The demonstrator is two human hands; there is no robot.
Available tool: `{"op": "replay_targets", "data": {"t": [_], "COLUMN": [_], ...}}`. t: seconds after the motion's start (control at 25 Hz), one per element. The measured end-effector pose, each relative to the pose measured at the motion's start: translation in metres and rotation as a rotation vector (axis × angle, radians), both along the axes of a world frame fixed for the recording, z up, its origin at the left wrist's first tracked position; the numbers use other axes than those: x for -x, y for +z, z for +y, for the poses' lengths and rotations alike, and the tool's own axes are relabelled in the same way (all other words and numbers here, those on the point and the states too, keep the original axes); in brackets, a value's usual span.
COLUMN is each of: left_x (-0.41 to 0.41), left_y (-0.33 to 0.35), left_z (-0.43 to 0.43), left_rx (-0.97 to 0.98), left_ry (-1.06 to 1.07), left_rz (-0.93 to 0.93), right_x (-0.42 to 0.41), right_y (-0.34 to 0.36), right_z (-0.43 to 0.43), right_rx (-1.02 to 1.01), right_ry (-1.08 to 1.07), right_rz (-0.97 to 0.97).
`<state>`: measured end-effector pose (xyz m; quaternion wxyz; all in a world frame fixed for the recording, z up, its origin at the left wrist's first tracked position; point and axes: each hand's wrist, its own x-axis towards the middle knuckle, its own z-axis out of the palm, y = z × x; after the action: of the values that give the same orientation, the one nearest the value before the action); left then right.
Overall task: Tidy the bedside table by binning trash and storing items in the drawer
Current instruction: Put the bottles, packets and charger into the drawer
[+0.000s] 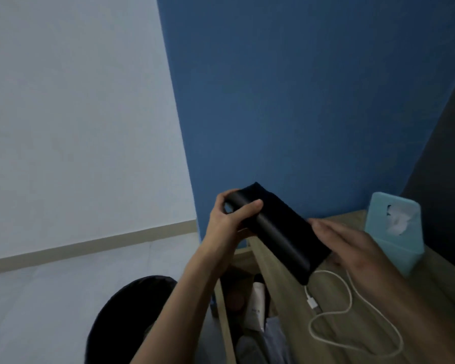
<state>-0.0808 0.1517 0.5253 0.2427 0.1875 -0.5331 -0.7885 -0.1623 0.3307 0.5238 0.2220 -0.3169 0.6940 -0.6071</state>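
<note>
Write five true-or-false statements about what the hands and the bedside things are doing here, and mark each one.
1. The left hand grips the upper end of the black pouch. True.
2. The pouch lies flat on the bedside table. False: it is held up above the table, tilted.
3. The white cable is in the drawer. False: it lies looped on the tabletop.
4. The drawer is open, with a white tube among the things inside. True.
5. The tissue box is red. False: it is light teal and stands on the table by the blue wall.
</note>
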Motion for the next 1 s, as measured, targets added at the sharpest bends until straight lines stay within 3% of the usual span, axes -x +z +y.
{"op": "replay_targets", "data": {"t": [0.08, 0.16, 0.32, 0.44, 0.72, 1.0], "left_x": [-0.022, -0.039, -0.062, -0.074, -0.077, -0.061], "left_y": [0.0, -0.006, -0.024, -0.036, -0.09, -0.149], "left_z": [-0.001, -0.002, -0.003, -0.008, -0.025, -0.019], "left_rx": [-0.01, -0.047, -0.093, -0.195, -0.251, -0.284], "left_ry": [-0.041, -0.059, -0.082, -0.037, 0.203, 0.249], "left_rz": [-0.016, -0.042, -0.085, -0.088, -0.337, -0.508], "right_x": [-0.019, -0.041, -0.066, -0.069, -0.08, -0.079], "right_y": [-0.005, -0.013, -0.033, -0.062, -0.18, -0.254], "right_z": [-0.005, -0.011, -0.01, -0.015, -0.028, -0.047], "right_rx": [-0.014, 0.026, 0.14, 0.108, -0.26, -0.471], "right_ry": [0.178, 0.208, 0.192, 0.093, -0.267, -0.378], "right_rz": [-0.258, -0.374, -0.53, -0.556, -0.644, -0.736]}}
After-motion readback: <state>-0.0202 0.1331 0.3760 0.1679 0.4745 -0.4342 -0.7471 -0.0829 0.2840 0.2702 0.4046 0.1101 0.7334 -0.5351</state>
